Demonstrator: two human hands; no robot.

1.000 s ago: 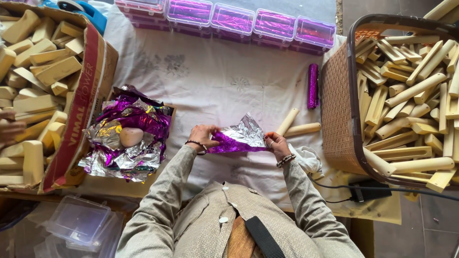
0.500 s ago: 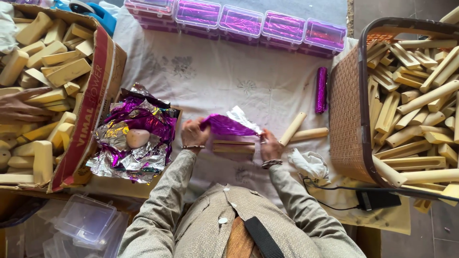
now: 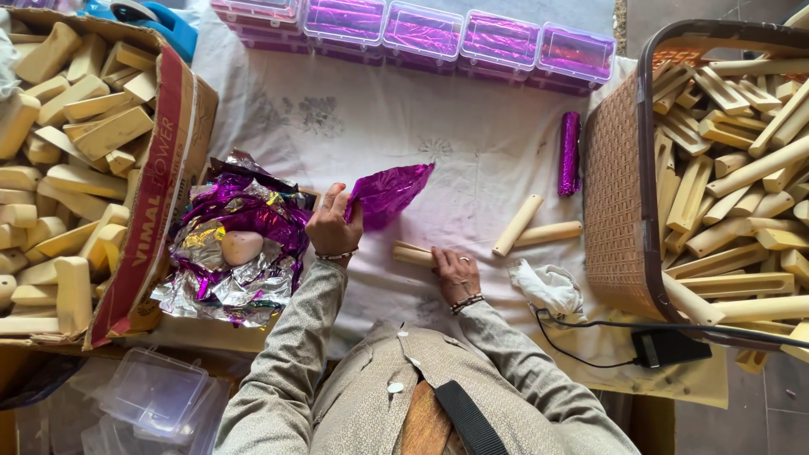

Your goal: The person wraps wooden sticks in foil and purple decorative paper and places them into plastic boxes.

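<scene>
Left hand (image 3: 333, 226) is pinching a purple foil sheet (image 3: 389, 192) by one corner, lifting it above the white cloth (image 3: 354, 126). Right hand (image 3: 455, 274) is pressing flat, fingers together, on a wooden stick (image 3: 411, 254) lying just below the foil. Crumpled foil pile (image 3: 240, 248) is sitting beside the left wrist.

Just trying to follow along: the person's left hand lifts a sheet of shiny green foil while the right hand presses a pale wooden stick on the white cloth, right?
Not quite: the head view shows the foil sheet in the left hand is shiny purple, not green. The right hand does press a pale wooden stick on the white cloth.
</scene>
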